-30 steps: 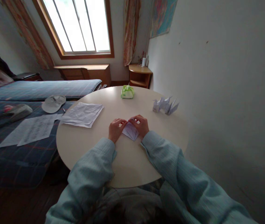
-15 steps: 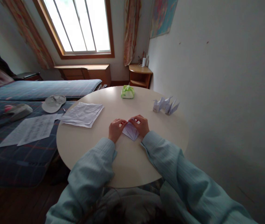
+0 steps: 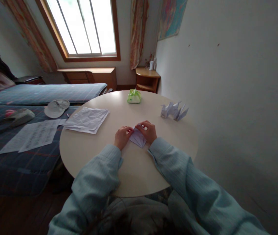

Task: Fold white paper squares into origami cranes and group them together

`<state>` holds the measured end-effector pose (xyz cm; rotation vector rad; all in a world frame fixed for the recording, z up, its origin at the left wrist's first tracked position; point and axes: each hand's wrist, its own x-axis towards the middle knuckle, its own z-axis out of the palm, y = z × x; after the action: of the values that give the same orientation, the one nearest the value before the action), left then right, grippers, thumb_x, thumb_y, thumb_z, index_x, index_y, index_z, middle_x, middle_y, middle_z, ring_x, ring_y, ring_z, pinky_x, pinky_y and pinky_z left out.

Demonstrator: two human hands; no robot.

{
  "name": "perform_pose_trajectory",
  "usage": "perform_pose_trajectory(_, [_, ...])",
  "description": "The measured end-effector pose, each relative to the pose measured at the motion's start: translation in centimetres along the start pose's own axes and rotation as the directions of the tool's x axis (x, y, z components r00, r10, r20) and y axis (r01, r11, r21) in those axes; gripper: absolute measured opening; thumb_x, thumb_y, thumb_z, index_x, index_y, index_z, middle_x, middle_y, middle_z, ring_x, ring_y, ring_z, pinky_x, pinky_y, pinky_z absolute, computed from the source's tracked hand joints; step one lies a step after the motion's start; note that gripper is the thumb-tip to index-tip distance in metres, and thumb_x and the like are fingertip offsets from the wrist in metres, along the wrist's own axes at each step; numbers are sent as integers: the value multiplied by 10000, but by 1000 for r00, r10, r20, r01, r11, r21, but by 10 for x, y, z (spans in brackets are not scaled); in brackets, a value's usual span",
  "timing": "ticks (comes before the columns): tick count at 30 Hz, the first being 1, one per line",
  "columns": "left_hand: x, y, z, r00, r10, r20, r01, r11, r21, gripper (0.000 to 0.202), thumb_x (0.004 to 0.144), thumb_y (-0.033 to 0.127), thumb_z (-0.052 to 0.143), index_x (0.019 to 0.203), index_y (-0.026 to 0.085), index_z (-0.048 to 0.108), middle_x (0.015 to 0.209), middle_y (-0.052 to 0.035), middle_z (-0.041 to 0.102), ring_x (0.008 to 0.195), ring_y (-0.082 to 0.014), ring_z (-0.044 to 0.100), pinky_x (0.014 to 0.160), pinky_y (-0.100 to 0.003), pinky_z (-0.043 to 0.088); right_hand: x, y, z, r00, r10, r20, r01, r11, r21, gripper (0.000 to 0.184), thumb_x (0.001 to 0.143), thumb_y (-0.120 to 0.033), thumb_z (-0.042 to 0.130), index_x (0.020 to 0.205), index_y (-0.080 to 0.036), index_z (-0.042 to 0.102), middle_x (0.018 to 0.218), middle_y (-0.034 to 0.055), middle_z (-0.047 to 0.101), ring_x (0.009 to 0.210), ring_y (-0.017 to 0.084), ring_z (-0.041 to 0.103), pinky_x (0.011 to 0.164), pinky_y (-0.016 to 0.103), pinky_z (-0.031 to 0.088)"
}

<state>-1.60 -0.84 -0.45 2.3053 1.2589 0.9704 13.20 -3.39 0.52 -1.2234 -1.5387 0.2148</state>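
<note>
A small piece of folded paper (image 3: 138,137), pale with crease lines and a point toward me, lies on the round table (image 3: 139,173). My left hand (image 3: 123,136) pinches its far left edge between thumb and fingers. On the far right edge, my right hand (image 3: 148,131) presses with thumb and fingertips closed on the paper. The fingers hide the paper's far corner. Several folded paper cranes (image 3: 174,111) stand together on the table beyond my right hand. To the left is a stack of creased paper sheets (image 3: 87,120).
A green tissue pack (image 3: 134,97) sits near the table's far edge. Left of the table, a bed (image 3: 36,166) holds printed sheets (image 3: 33,135), a pale cap (image 3: 57,108) and a bag (image 3: 22,117). The white wall (image 3: 239,98) runs close on the right.
My left hand's fingers have drawn in slightly at the paper's edge. The right hand and the paper stay almost in place.
</note>
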Motion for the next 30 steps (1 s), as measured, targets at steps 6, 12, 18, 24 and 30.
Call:
perform_pose_trajectory(6, [0, 3, -5, 986, -168, -2, 166, 975, 147, 165, 773, 267, 495, 806, 225, 652, 802, -17, 661, 744, -141, 581, 660, -234, 413, 0, 4, 2, 997, -2, 80, 3, 1000, -5, 129, 693, -309, 606, 735, -190, 635, 733, 22, 637, 697, 126, 551, 648, 244, 451])
perform_pose_trajectory(12, [1, 3, -8, 968, -248, -34, 250, 946, 208, 199, 768, 190, 458, 832, 240, 640, 827, -12, 668, 790, -150, 586, 672, -230, 411, 0, 14, 5, 966, 84, 243, -31, 976, -216, 130, 704, -145, 564, 815, -167, 628, 802, 43, 646, 777, 147, 543, 734, 267, 427])
perform_pose_trajectory(18, [1, 2, -6, 976, -214, -44, 218, 964, 153, 168, 782, 216, 467, 866, 217, 612, 840, -36, 664, 788, -162, 588, 682, -250, 420, 1, 18, 5, 938, 155, 311, -52, 948, -315, 140, 751, -125, 478, 768, -168, 610, 748, 37, 633, 713, 143, 552, 683, 250, 413])
perform_pose_trajectory(24, [2, -3, -1, 980, -191, -59, 197, 972, 125, 161, 780, 228, 483, 904, 207, 583, 791, -38, 651, 745, -155, 579, 648, -250, 419, 1, 21, 9, 940, 226, 256, -177, 964, -201, 240, 735, -105, 488, 956, -182, 543, 819, 30, 622, 682, 124, 562, 661, 244, 440])
perform_pose_trajectory(30, [3, -5, 1, 984, -177, -9, 176, 972, 155, 165, 775, 234, 491, 903, 186, 584, 796, -36, 613, 729, -144, 560, 671, -252, 416, 1, 23, 9, 956, 212, 205, -179, 970, -166, 311, 699, -77, 513, 1002, -150, 516, 881, 49, 562, 614, 91, 515, 644, 241, 459])
